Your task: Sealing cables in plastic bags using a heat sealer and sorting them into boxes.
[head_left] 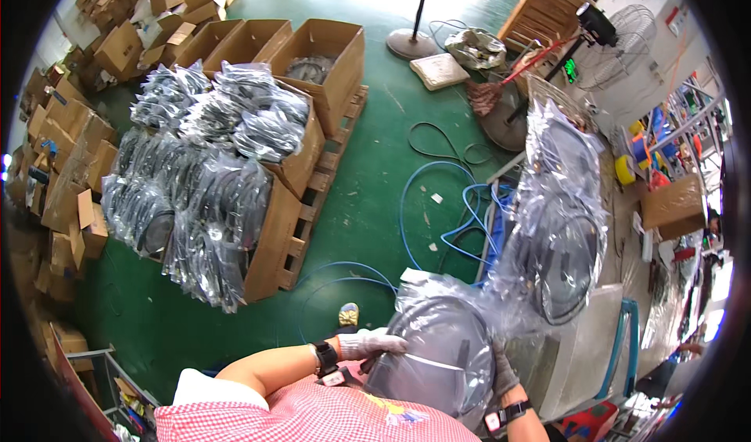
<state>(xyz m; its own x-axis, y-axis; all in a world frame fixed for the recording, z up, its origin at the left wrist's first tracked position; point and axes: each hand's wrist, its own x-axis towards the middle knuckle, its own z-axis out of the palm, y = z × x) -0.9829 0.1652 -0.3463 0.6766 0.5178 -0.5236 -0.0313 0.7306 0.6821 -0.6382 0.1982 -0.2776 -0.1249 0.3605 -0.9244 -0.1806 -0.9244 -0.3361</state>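
A round dark-grey part in a clear plastic bag is held up in front of my body. My left hand, in a light knit glove, is closed on the left edge of the bag, its fingers toward the upper rim. On the opposite edge, my right hand, in a greyer glove, grips the bag, with part of its fingers hidden behind the plastic. Just beyond on the right, more bagged round parts lie in a row along a bench.
Cardboard boxes packed with bagged parts stand on a wooden pallet at the left. Blue hose loops over the green floor. A fan stands at the far right; piled cartons line the left side.
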